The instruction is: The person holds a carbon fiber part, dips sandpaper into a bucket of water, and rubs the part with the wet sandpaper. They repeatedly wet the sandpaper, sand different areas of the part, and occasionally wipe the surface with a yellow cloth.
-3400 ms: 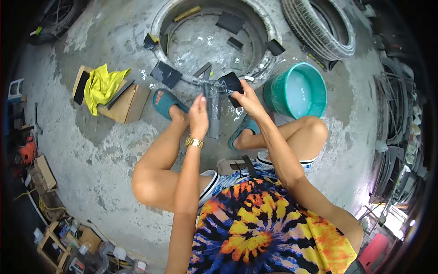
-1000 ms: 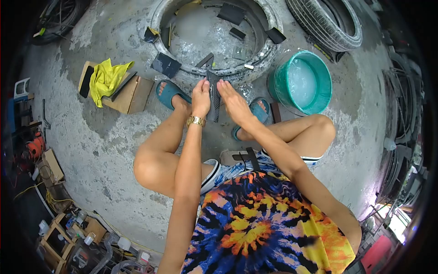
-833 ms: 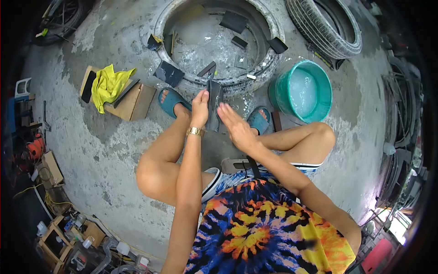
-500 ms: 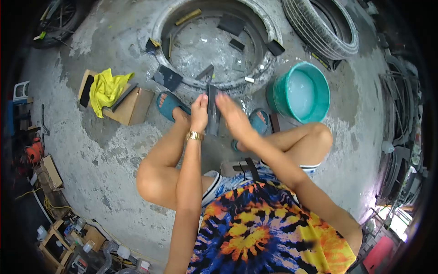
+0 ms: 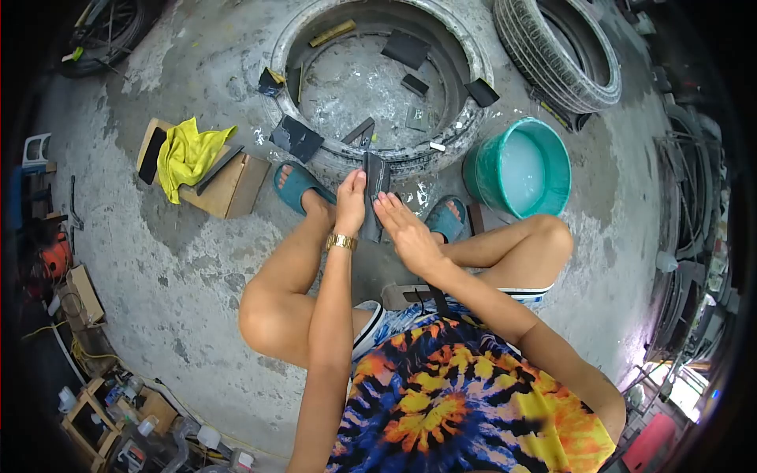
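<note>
Between my knees, a dark, flat, elongated piece point(image 5: 377, 175) with a wet sheen stands lengthwise, its far end by the tyre. Its exact kind is not clear. My left hand point(image 5: 350, 203), with a gold watch on the wrist, is closed round its left edge, thumb on top. My right hand point(image 5: 410, 236) lies flat with fingers stretched out, fingertips touching the right side of the piece. Whether anything thin is under those fingers cannot be seen. Just beyond is a big tyre point(image 5: 282, 59) lying on its side, with dark sheets point(image 5: 296, 138) on its rim.
A green bucket point(image 5: 482, 175) of cloudy water stands on the right. At left, a yellow cloth point(image 5: 188, 162) drapes over a cardboard box point(image 5: 247, 185). Another tyre point(image 5: 544, 67) lies at the upper right. Dark pads point(image 5: 405, 49) and a small block point(image 5: 415, 84) sit inside the big tyre.
My right hand has slid toward my body along the dark piece, from near its far end to its middle. My left hand keeps its hold and has shifted slightly nearer.
</note>
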The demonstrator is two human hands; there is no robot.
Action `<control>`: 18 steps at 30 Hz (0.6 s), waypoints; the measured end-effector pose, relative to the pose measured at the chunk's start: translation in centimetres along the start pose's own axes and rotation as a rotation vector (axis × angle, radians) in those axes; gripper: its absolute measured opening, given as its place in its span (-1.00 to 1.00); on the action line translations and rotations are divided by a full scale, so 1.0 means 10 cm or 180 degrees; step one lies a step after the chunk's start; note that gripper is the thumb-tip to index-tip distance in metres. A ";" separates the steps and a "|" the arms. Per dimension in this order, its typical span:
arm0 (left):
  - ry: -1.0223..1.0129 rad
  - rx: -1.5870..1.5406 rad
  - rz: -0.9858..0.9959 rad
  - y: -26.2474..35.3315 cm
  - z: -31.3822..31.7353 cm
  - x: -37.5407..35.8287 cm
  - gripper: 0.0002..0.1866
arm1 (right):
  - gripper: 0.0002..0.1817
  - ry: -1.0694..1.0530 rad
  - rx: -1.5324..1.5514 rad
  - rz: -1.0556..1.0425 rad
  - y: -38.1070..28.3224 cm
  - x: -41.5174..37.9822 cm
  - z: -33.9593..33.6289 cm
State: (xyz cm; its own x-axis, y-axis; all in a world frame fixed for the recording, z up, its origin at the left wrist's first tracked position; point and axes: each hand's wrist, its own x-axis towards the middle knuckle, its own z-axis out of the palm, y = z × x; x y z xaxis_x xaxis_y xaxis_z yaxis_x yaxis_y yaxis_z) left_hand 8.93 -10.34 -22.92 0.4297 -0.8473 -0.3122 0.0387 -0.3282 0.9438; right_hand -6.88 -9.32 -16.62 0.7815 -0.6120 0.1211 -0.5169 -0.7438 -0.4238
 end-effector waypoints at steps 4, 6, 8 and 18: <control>-0.0148 -0.0106 -0.0330 0.09 0.03 -0.06 -0.58 | -0.42 -0.0065 -0.0140 0.0467 0.41 0.65 0.08; -0.0073 -0.0015 -0.0174 0.11 0.03 -0.09 -0.58 | -0.46 0.0019 -0.0303 0.0284 0.19 0.43 0.09; 0.0062 0.0194 0.0040 0.07 0.07 -0.08 -0.57 | -0.52 -0.0029 -0.0581 -0.0054 -0.01 0.17 0.02; 0.0192 0.0164 -0.0023 0.11 0.14 -0.10 -0.57 | -0.51 -0.0063 -0.0705 -0.0072 0.29 0.51 0.04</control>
State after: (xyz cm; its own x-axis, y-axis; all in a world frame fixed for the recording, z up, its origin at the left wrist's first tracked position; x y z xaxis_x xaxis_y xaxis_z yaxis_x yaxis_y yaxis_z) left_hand 7.29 -10.43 -21.77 0.4831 -0.8186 -0.3105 -0.0038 -0.3566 0.9343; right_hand -4.26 -14.52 -17.63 0.7994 -0.5906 0.1098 -0.5614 -0.7995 -0.2134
